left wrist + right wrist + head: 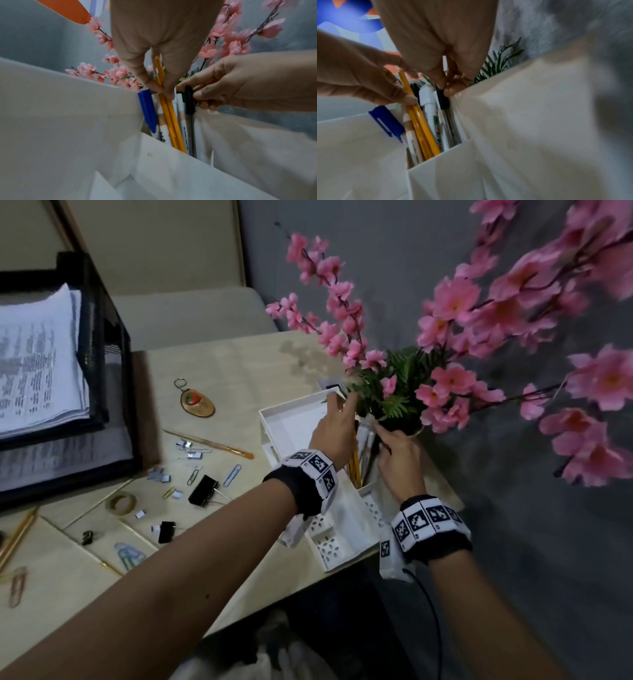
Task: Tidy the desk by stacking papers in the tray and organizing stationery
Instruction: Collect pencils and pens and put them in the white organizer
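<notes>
A white desk organizer (342, 518) stands at the desk's right edge, and its tall compartment (436, 161) holds pens and pencils. My left hand (163, 90) pinches two yellow pencils (171, 121) near their tops as they stand in that compartment. My right hand (444, 89) pinches the black cap of a pen (443, 101) against the compartment's right wall. Between them stand a white marker (428, 102) and a blue-capped pen (148, 111). In the head view both hands (346, 419) (394, 443) meet over the organizer, under the flowers.
A black mesh paper tray (102, 337) with printed sheets (37, 361) sits at the left. Binder clips (203, 490), paper clips (233, 474), a tape ring (121, 503), a brush (209, 443) and a keychain (198, 402) lie scattered on the desk. Pink artificial flowers (445, 392) crowd the organizer's far side.
</notes>
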The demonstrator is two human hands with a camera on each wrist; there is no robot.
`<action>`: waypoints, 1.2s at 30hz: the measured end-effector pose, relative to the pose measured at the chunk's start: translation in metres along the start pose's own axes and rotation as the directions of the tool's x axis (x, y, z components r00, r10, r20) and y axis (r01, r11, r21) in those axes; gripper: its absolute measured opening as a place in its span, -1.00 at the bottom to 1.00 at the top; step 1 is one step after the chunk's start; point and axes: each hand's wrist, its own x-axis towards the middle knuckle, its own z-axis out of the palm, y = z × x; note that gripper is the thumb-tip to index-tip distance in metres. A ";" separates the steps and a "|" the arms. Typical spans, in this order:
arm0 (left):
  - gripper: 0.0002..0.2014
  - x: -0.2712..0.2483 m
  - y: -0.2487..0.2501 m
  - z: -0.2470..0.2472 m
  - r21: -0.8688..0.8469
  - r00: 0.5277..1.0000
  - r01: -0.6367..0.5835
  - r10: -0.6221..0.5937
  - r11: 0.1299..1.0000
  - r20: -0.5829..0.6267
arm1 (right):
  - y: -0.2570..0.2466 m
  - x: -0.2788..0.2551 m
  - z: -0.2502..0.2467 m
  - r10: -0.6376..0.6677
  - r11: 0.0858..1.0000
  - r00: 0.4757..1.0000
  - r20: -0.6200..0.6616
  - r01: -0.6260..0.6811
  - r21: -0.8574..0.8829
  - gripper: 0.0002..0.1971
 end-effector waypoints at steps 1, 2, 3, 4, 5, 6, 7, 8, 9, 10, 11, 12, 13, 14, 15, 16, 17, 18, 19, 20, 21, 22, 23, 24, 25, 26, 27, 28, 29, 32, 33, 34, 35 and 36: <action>-0.45 -0.001 -0.003 0.002 0.009 0.999 -0.036 0.036 0.999 -0.008 | 0.000 0.000 -0.001 0.005 1.000 1.000 0.010 -0.005 0.004 -0.49; -0.46 -0.002 -0.007 0.004 0.038 0.998 -0.065 0.066 0.997 -0.005 | -0.001 0.001 -0.001 0.018 1.000 1.000 0.023 -0.019 0.008 -0.49; -0.49 -0.003 -0.009 0.004 0.105 0.997 -0.078 0.077 0.991 0.014 | -0.002 0.001 -0.001 0.037 0.999 0.999 0.026 -0.038 0.010 -0.49; -0.49 -0.004 -0.012 0.004 0.206 0.996 -0.091 0.088 0.974 0.026 | -0.005 0.001 -0.002 0.059 0.998 0.998 0.015 -0.059 0.014 -0.49; -0.46 -0.004 -0.014 0.003 0.302 0.994 -0.111 0.107 0.947 0.032 | -0.008 0.000 -0.002 0.084 0.996 0.996 -0.008 -0.083 0.024 -0.51; -0.41 -0.004 -0.016 -0.001 0.359 0.991 -0.136 0.130 0.923 0.042 | -0.013 0.001 -0.003 0.109 0.993 0.993 -0.043 -0.107 0.044 -0.55; -0.36 -0.004 -0.018 -0.007 0.361 0.986 -0.166 0.154 0.918 0.061 | -0.021 0.001 -0.003 0.131 0.989 0.988 -0.080 -0.125 0.074 -0.59; -0.32 -0.003 -0.020 -0.014 0.318 0.980 -0.196 0.179 0.928 0.082 | -0.031 0.001 -0.004 0.142 0.986 0.983 -0.116 -0.130 0.106 -0.62; -0.30 -0.003 -0.022 -0.023 0.249 0.976 -0.215 0.198 0.945 0.091 | -0.043 0.003 -0.004 0.134 0.985 0.979 -0.151 -0.114 0.132 -0.63; -0.31 -0.004 -0.028 -0.033 0.181 0.975 -0.218 0.208 0.959 0.075 | -0.058 0.005 -0.002 0.106 0.986 0.977 -0.183 -0.079 0.150 -0.63; -0.33 -0.005 -0.032 -0.043 0.119 0.979 -0.202 0.198 0.972 0.045 | -0.072 0.008 0.000 0.065 0.986 0.975 -0.211 -0.030 0.164 -0.62; -0.38 -0.007 -0.041 -0.054 0.053 0.987 -0.163 0.163 0.985 0.004 | -0.088 0.011 0.006 0.021 0.983 0.973 -0.230 0.022 0.183 -0.60; -0.45 -0.009 -0.049 -0.066 -0.020 0.993 -0.108 0.107 0.994 -0.041 | -0.101 0.015 0.011 -0.017 0.976 0.971 -0.238 0.068 0.206 -0.60; -0.53 -0.012 -0.060 -0.077 -0.082 0.996 -0.045 0.038 0.996 -0.083 | -0.114 0.020 0.018 -0.050 0.967 0.972 -0.231 0.105 0.231 -0.61; -0.61 -0.015 -0.075 -0.090 -0.119 0.994 0.023 -0.035 0.993 -0.102 | -0.128 0.025 0.028 -0.068 0.958 0.976 -0.207 0.122 0.261 -0.63; -0.67 -0.018 -0.088 -0.101 -0.144 0.990 0.081 -0.096 0.986 -0.103 | -0.139 0.030 0.039 -0.073 0.951 0.983 -0.170 0.119 0.285 -0.66; -0.70 -0.024 -0.105 -0.112 -0.167 0.984 0.137 -0.153 0.976 -0.089 | -0.150 0.036 0.053 -0.070 0.948 0.991 -0.116 0.102 0.302 -0.69; -0.73 -0.030 -0.121 -0.120 -0.188 0.977 0.185 -0.201 0.965 -0.066 | -0.157 0.041 0.067 -0.064 0.951 0.997 -0.052 0.076 0.299 -0.72; -0.74 -0.036 -0.137 -0.127 -0.193 0.969 0.233 -0.245 0.953 -0.042 | -0.163 0.046 0.082 -0.055 0.960 0.998 0.029 0.044 0.277 -0.72; -0.75 -0.044 -0.154 -0.133 -0.178 0.957 0.282 -0.290 0.943 -0.015 | -0.169 0.049 0.098 -0.044 0.970 0.992 0.122 0.013 0.243 -0.72; -0.76 -0.052 -0.169 -0.138 -0.162 0.944 0.328 -0.330 0.931 0.016 | -0.173 0.050 0.112 -0.029 0.982 0.976 0.218 -0.013 0.189 -0.70; -0.76 -0.061 -0.185 -0.143 -0.148 0.928 0.372 -0.369 0.916 0.048 | -0.178 0.051 0.126 -0.015 0.992 0.951 0.310 -0.023 0.120 -0.69; -0.76 -0.068 -0.198 -0.147 -0.137 0.915 0.403 -0.396 0.905 0.081 | -0.179 0.051 0.137 0.008 0.999 0.921 0.390 -0.025 0.039 -0.68; -0.75 -0.076 -0.210 -0.150 -0.127 0.902 0.430 -0.420 0.894 0.101 | -0.179 0.051 0.147 0.028 0.999 0.889 0.456 -0.010 -0.042 -0.68; -0.75 -0.084 -0.222 -0.154 -0.116 0.890 0.452 -0.441 0.884 0.114 | -0.179 0.050 0.158 0.052 0.994 0.858 0.510 0.006 -0.111 -0.69; -0.75 -0.091 -0.232 -0.156 -0.106 0.883 0.466 -0.452 0.879 0.127 | -0.176 0.048 0.167 0.079 0.986 0.830 0.552 0.018 -0.168 -0.70; -0.76 -0.098 -0.241 -0.158 -0.095 0.873 0.481 -0.467 0.871 0.139 | -0.173 0.045 0.177 0.098 0.975 0.807 0.583 0.039 -0.218 -0.71; -0.77 -0.105 -0.246 -0.159 -0.080 0.867 0.491 -0.477 0.868 0.145 | -0.166 0.042 0.185 0.097 0.961 0.800 0.592 0.079 -0.265 -0.72; -0.78 -0.111 -0.251 -0.159 -0.069 0.857 0.507 -0.494 0.859 0.147 | -0.161 0.038 0.193 0.092 0.943 0.801 0.592 0.121 -0.310 -0.72; -0.81 -0.126 -0.260 -0.161 -0.118 0.827 0.559 -0.543 0.821 0.143 | -0.149 0.031 0.209 0.042 0.879 0.831 0.555 0.233 -0.415 -0.71; -0.83 -0.129 -0.260 -0.160 -0.150 0.825 0.564 -0.548 0.812 0.135 | -0.148 0.029 0.208 0.047 0.879 0.836 0.546 0.225 -0.421 -0.72; -0.86 -0.131 -0.258 -0.161 -0.176 0.828 0.561 -0.546 0.809 0.128 | -0.149 0.028 0.205 0.054 0.895 0.837 0.545 0.201 -0.398 -0.74; -0.86 -0.133 -0.254 -0.161 -0.190 0.834 0.552 -0.539 0.812 0.120 | -0.152 0.026 0.201 0.059 0.919 0.836 0.545 0.168 -0.357 -0.76; -0.85 -0.133 -0.249 -0.160 -0.195 0.844 0.537 -0.525 0.821 0.113 | -0.155 0.024 0.193 0.057 0.943 0.842 0.537 0.131 -0.306 -0.78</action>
